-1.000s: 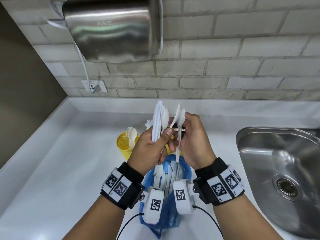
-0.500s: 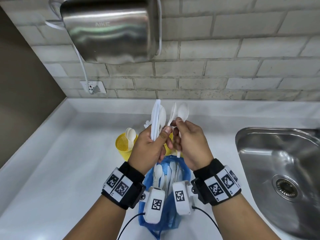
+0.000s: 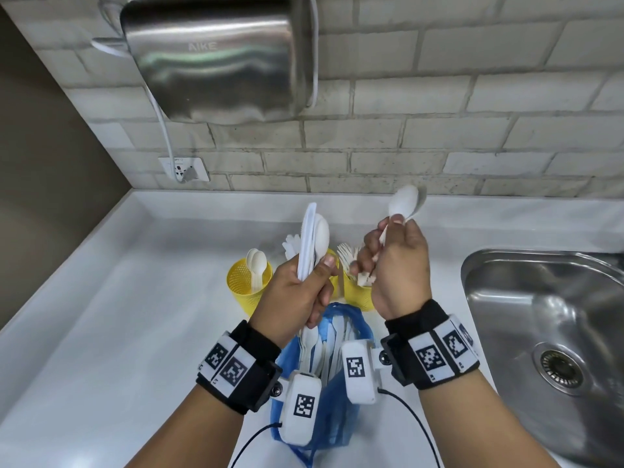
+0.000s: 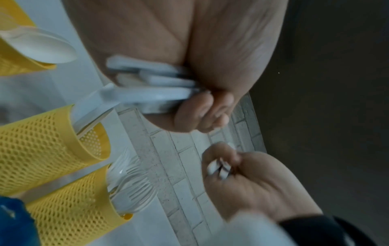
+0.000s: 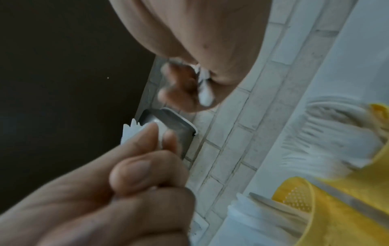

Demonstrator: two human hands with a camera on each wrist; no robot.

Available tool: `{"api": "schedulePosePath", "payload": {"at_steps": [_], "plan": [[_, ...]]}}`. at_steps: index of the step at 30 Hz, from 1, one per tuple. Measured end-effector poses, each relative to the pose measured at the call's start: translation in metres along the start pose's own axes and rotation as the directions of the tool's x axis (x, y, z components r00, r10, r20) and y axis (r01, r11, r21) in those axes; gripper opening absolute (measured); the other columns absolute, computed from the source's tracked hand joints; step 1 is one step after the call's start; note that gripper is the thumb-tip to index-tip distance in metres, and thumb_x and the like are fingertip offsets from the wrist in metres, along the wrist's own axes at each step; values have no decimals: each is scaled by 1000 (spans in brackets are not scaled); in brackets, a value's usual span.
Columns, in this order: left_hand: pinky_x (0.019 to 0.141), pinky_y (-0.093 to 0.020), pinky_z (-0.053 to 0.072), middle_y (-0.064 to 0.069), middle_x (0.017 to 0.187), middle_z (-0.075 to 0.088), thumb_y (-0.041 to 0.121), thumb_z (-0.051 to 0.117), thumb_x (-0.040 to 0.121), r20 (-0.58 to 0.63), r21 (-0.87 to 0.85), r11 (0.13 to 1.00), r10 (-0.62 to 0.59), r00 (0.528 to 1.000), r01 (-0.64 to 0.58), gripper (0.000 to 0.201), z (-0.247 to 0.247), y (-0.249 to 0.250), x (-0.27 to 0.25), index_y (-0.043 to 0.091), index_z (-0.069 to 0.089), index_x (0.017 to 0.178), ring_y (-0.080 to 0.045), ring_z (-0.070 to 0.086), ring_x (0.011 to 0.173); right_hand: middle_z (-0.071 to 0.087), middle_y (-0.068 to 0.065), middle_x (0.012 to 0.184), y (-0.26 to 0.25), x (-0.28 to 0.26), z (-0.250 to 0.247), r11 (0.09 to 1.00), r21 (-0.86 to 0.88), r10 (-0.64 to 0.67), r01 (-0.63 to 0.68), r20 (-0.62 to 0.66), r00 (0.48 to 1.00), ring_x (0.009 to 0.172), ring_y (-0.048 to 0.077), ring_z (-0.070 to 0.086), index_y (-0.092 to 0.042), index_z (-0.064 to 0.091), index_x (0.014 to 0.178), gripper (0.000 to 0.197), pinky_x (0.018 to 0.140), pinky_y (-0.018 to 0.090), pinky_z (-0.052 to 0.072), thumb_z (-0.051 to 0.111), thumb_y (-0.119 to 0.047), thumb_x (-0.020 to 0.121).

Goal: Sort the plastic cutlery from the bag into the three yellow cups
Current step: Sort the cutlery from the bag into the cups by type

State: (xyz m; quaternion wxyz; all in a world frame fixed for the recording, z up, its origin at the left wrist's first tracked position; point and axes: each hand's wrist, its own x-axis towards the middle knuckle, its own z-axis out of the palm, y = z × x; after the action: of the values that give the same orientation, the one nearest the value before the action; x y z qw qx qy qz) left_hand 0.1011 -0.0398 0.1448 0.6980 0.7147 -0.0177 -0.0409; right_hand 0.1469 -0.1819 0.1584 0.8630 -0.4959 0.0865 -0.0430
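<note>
We see L hand (image 3: 297,292) gripping mixed cutlery bunch (image 3: 314,241); R hand (image 3: 398,265) pinches spoons (image 3: 403,202), apart. Yellow cups (image 3: 248,282) w/ blue bag (image 3: 337,383) below.

Worktop (image 3: 101,332): white, raised back edge | Sink (image 3: 553,332): stainless steel, set in worktop at right, drain (image 3: 557,365) visible | Wall (image 3: 439,113): pale brick tile | Hand dryer (image 3: 219,59): steel, wall-mounted, marked AIKE | Cable (image 3: 162,119): white, runs down to socket (image 3: 184,168) | Side wall (image 3: 50,163): brown
</note>
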Motion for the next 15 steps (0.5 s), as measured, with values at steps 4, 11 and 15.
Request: {"api": "schedulePosePath", "payload": {"at_steps": [4,11,15], "plan": [[41,-23,34,-7,59,47,33,52,104,53,-16,1000,-15,998,16,33,1,4,1,2,54,91,-17,36,39,52,-10,52,1,-11,-4,915,-397,55,65,283,957,39,5,44,-14,61,87,25,39,21,35,57,-31,105],[44,-28,44,-11,69,62,31,50,106,76,30,999,23,997,-25,32,4,7,1,1,56,96,-20,51,43,58,28,66,1,-16,-1,973,-228,25,45,292,956,34,24,49,13,52,95,36,38,30,46,63,-21,102],[41,-25,40,-15,76,69,30,49,107,19,25,1000,-7,1000,7,27,5,7,-1,6,61,105,-20,52,43,51,-1,48,0,-14,-3,984,-178,42,-1,226,973,32,12,37,0,55,96,21,37,19,32,55,-19,106]]}}
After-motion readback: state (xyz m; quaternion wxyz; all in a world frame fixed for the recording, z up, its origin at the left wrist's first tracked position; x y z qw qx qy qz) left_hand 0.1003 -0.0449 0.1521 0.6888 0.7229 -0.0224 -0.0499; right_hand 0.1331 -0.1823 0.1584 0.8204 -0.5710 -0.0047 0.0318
